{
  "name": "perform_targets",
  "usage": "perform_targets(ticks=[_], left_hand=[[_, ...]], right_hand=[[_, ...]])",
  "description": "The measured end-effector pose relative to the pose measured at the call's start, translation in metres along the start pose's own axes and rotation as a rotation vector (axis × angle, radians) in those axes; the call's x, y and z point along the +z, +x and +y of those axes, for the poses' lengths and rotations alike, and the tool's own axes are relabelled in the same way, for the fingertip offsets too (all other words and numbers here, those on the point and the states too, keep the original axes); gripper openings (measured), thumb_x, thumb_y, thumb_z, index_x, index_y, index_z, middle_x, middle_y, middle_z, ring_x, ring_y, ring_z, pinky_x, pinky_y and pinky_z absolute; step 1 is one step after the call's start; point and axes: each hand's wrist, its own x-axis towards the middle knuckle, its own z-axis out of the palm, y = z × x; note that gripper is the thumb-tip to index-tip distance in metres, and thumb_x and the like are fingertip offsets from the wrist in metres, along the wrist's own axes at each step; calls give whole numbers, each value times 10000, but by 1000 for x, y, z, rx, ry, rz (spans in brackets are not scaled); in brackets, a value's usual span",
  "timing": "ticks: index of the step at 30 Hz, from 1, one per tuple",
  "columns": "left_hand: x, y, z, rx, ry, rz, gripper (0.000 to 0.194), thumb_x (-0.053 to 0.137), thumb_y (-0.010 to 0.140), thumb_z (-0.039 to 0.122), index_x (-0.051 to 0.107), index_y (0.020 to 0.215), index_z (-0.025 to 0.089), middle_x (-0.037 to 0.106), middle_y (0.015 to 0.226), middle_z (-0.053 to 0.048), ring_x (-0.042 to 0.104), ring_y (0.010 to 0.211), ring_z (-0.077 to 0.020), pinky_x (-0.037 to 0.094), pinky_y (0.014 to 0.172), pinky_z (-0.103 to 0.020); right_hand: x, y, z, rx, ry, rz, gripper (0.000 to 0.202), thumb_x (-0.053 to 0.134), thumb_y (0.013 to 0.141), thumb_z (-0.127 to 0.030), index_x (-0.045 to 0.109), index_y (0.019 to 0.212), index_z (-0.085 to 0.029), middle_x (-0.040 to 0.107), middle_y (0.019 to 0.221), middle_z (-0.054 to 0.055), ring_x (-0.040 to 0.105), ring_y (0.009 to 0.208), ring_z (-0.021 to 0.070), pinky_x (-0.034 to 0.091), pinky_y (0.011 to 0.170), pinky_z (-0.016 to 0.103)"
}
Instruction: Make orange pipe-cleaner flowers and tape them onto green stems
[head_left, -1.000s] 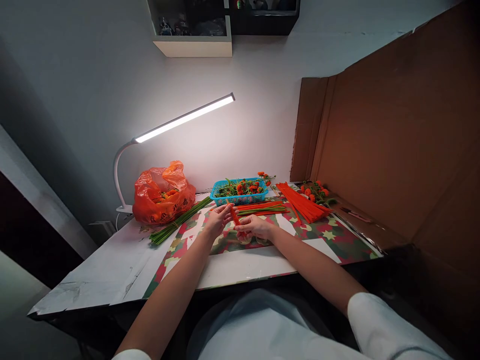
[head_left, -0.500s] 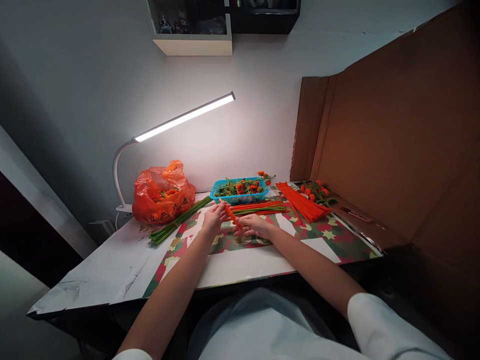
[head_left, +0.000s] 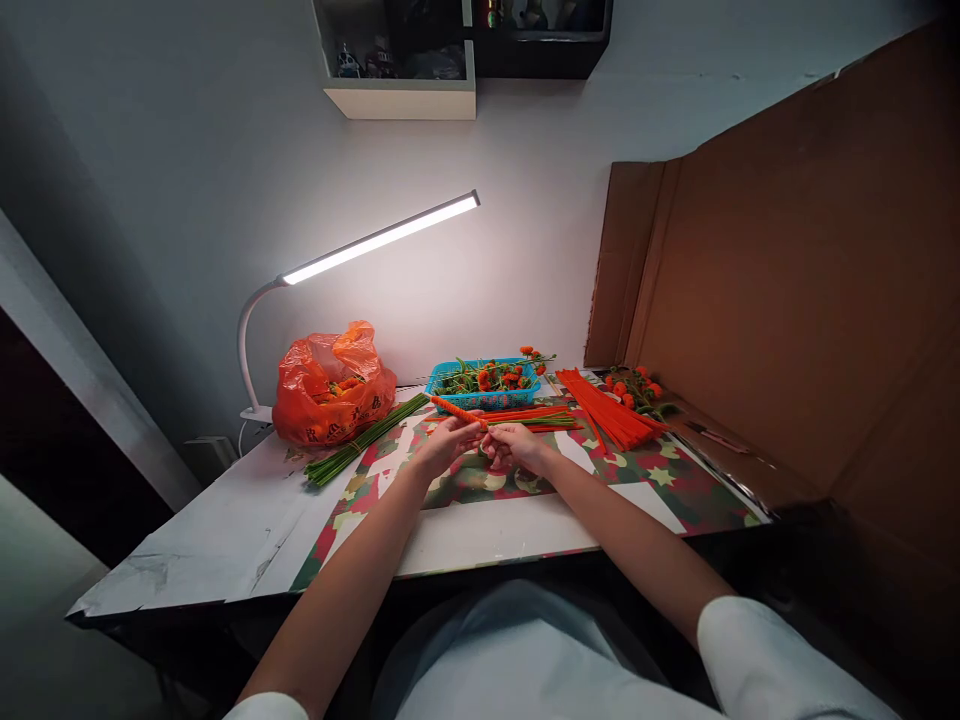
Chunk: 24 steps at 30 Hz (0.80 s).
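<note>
Above the table's middle, my left hand [head_left: 445, 446] is closed on a slim orange pipe cleaner coil [head_left: 455, 410], which slants up to the left and has a pale tip. My right hand [head_left: 517, 446] pinches at the coil's lower right end, its fingertips almost meeting the left ones. Whatever sits between those fingertips is too small to make out. Just behind the hands lie loose orange and green pipe cleaners [head_left: 551, 418]. A fanned bundle of orange pipe cleaners [head_left: 611, 412] rests to the right.
A blue basket [head_left: 491, 401] of orange flowers stands behind the hands. An orange plastic bag [head_left: 319, 400] and a green stem bundle [head_left: 360, 445] are at left. More flowers [head_left: 637, 386] lie by the cardboard wall [head_left: 765, 280]. A lit lamp [head_left: 382, 238] reaches overhead.
The coil has swung from slanting between both hands to pointing up and left out of my left hand. My hands have drawn together, with the right fingertips at its lower end.
</note>
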Motion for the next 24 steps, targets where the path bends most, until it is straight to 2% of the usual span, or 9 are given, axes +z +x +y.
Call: perform_targets(ticks=[3,9,12,16,20,24], left_hand=[[4,-3,-4,-1,105,-101,315,836,583,262,680,808,107,686,772,-73,634,703,-154,488,715,-283],[5,-4,-5,61,157,-70,359,838,564,332,693,796,99,687,736,-61,624,672,-150,495,720,-301],[7,-3,-5,61,150,-17,352,845,542,315,695,777,99,687,728,-62,625,653,-151,497,702,-296],[7,1,-5,73,85,83,313,846,522,262,677,729,98,660,665,-46,608,603,-133,495,657,-275],[5,6,-1,115,-26,210,302,823,547,173,659,792,105,627,620,-6,585,558,-102,502,628,-249],[-2,8,6,102,-120,295,289,776,587,82,645,843,107,639,640,-3,590,554,-80,510,601,-202]], right_hand=[[1,1,0,18,-14,2,297,530,876,-338,592,679,-124,568,542,-9,515,407,70,407,434,185],[2,0,-1,55,-10,29,309,436,879,-254,581,639,-125,546,517,2,489,430,79,378,431,188],[3,-1,-2,45,-7,63,254,472,836,-219,579,625,-125,559,546,3,471,439,70,358,430,187],[5,-2,-5,17,20,76,257,494,805,-246,552,580,-137,527,513,-13,422,413,61,329,425,191],[9,-2,-8,-47,28,111,265,486,769,-263,507,526,-159,448,434,-40,346,376,61,324,422,205],[9,0,-9,-67,37,167,241,488,734,-258,475,508,-174,375,394,-61,300,368,61,286,405,205]])
